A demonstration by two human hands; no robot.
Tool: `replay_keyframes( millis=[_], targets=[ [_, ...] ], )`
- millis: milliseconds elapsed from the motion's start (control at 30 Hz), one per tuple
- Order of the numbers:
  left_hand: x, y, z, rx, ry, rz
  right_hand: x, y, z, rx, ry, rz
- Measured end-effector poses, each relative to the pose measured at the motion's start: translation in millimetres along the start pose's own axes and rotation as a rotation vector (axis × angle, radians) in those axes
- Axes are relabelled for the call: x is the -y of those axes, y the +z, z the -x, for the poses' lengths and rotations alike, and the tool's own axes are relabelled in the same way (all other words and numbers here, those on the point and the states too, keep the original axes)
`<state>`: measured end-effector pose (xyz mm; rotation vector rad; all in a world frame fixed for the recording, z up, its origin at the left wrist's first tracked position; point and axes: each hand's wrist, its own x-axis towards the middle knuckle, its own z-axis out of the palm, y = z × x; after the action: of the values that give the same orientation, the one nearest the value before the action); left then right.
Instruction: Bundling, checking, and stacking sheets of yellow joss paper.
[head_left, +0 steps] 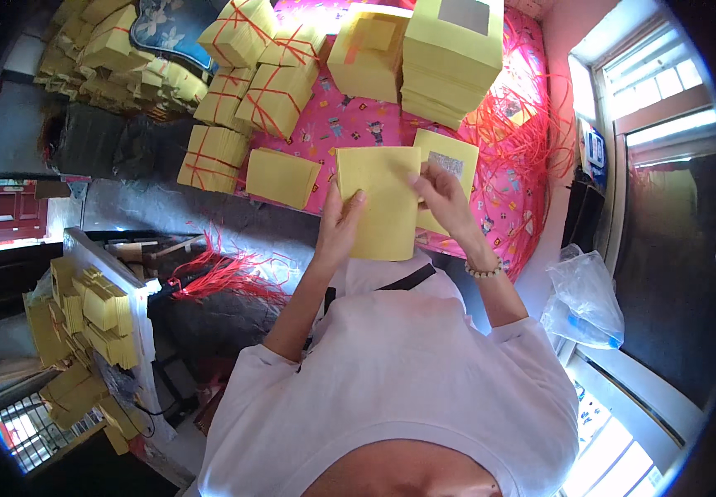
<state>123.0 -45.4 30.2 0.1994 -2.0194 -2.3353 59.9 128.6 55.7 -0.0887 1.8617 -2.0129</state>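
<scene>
Up in front of me is a thin stack of yellow paper sheets (pixel 383 215). My left hand (pixel 341 219) grips its left edge, thumb lying on the top sheet. At the upper right edge, my right hand (pixel 445 199) has its fingers pinched together on the paper; a beaded bracelet circles that wrist. Partly hidden behind the right hand, a yellow sheet or pile with a speckled grey patch (pixel 447 161) lies on the pink patterned cloth (pixel 354 124). Left of the held sheets is another low yellow paper stack (pixel 282 176) near the cloth's front edge.
Tall yellow paper stacks (pixel 449 79) stand at the back. Yellow bundles tied with red string (pixel 275 99) are piled to their left. Loose red strings (pixel 511 124) spread at right; more red strings (pixel 229 273) hang at lower left. A plastic bag (pixel 583 298) hangs at right.
</scene>
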Motion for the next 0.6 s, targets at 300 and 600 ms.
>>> replay_keyframes(
  millis=[300,600],
  targets=[
    [-6,-25,6,-0.046,-0.104,0.023,-27,19,-9,0.108,0.053,-0.037],
    [8,-58,15,-0.136,-0.094,-0.029,-34,41,-15,0.306,0.138,0.051]
  ],
)
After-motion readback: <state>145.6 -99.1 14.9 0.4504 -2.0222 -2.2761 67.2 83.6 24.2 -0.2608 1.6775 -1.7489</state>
